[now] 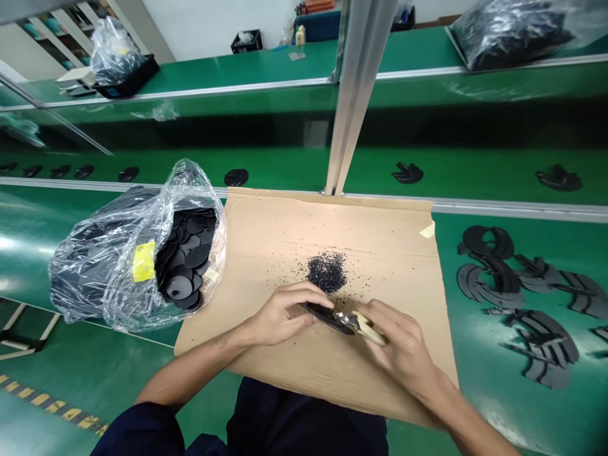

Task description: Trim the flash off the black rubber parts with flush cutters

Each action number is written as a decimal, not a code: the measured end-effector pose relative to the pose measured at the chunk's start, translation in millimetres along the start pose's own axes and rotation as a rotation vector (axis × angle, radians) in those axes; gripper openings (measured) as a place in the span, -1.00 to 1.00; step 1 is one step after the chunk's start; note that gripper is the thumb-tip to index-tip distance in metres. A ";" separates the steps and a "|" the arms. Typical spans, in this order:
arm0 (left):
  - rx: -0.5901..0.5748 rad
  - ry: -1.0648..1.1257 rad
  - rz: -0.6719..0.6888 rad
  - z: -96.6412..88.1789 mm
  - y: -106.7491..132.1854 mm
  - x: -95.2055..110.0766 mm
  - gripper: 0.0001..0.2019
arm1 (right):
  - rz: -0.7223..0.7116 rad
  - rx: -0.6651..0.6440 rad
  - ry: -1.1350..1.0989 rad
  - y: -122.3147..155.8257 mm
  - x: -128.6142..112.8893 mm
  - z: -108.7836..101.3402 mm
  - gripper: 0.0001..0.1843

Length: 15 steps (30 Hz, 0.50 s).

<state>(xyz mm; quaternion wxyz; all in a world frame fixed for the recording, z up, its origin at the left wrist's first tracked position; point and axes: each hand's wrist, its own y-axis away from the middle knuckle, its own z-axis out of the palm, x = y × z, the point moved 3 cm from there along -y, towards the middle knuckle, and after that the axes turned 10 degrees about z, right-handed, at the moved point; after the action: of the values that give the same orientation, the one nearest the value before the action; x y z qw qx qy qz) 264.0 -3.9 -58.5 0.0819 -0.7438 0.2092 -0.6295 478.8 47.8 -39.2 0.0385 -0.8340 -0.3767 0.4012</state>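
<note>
My left hand (287, 313) is closed on a thin black plastic disc (327, 318), pinched between thumb and fingers over the cardboard. In my right hand (396, 335) are cutting pliers (363, 328) with pale yellow handles, the fingers wrapped round them. Their metal jaws meet the right end of the disc; whether they are closed through plastic is too small to tell. Just beyond my hands lies a heap of tiny black clippings (327, 271) on the cardboard sheet (270, 234), with loose bits scattered about it.
A clear plastic bag (107, 253) full of black discs lies open at the left. Curved black parts (489, 272) are spread on the green table at the right. Behind the cardboard, a metal post (351, 95) rises beside a green belt (285, 161) bearing several black pieces.
</note>
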 end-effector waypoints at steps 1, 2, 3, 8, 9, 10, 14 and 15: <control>0.000 -0.019 -0.044 -4.8 1.0 -2.7 -0.80 | 0.023 0.012 -0.005 2.1 4.3 -0.3 -0.82; 0.020 -0.035 -0.089 -11.4 1.3 -6.9 -0.77 | 0.041 0.026 0.033 4.8 9.0 -0.4 -0.83; 0.059 -0.050 -0.130 -20.0 0.0 -12.3 -0.72 | 0.055 0.032 0.106 8.1 14.0 0.1 -0.82; 0.305 -0.238 -0.219 -84.2 -44.0 -50.8 -0.49 | 0.054 -0.066 0.463 32.7 38.0 13.4 -0.60; 0.325 -0.274 -0.217 -97.6 -60.1 -59.7 -0.48 | 0.052 -0.077 0.488 38.2 41.1 16.1 -0.59; 0.338 -0.304 -0.214 -110.1 -77.3 -69.0 -0.50 | 0.050 -0.078 0.511 43.3 43.2 18.2 -0.58; 0.321 -0.415 -0.236 -142.9 -146.7 -106.9 -0.62 | 0.035 -0.013 0.608 56.2 44.8 20.0 -0.52; 0.302 -0.443 -0.240 -146.7 -161.8 -114.7 -0.65 | 0.021 0.006 0.625 57.8 44.3 19.5 -0.48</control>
<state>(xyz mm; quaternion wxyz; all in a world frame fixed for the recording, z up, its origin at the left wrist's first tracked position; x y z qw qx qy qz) 141.5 209.9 -71.2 0.1603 -0.8619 0.0007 -0.4810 517.1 31.1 -101.8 0.1506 -0.9207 -0.3370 0.1268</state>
